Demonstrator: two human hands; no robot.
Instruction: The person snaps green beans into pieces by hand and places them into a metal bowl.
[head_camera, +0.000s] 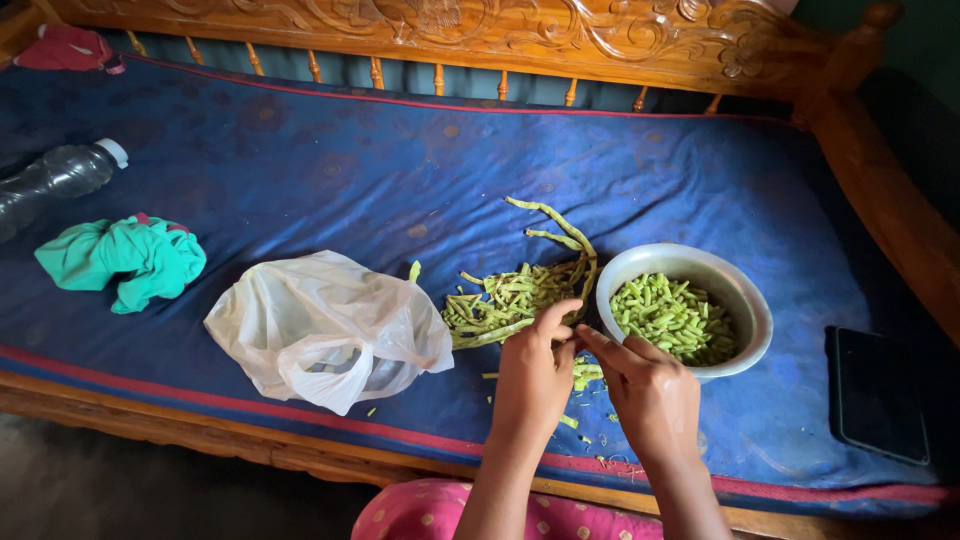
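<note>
Beside the bowl (752, 300) rim — both hands (590, 375) on a bean (573, 338).

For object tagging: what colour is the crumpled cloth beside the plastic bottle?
Teal green cloth, with a little pink showing; head view.

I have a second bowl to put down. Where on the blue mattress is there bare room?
Bare mattress runs wide between the carved rail and the plastic bag, and between the bowl and the dark tablet. It is crowded around the bean pile, where the left hand and right hand meet.
</note>
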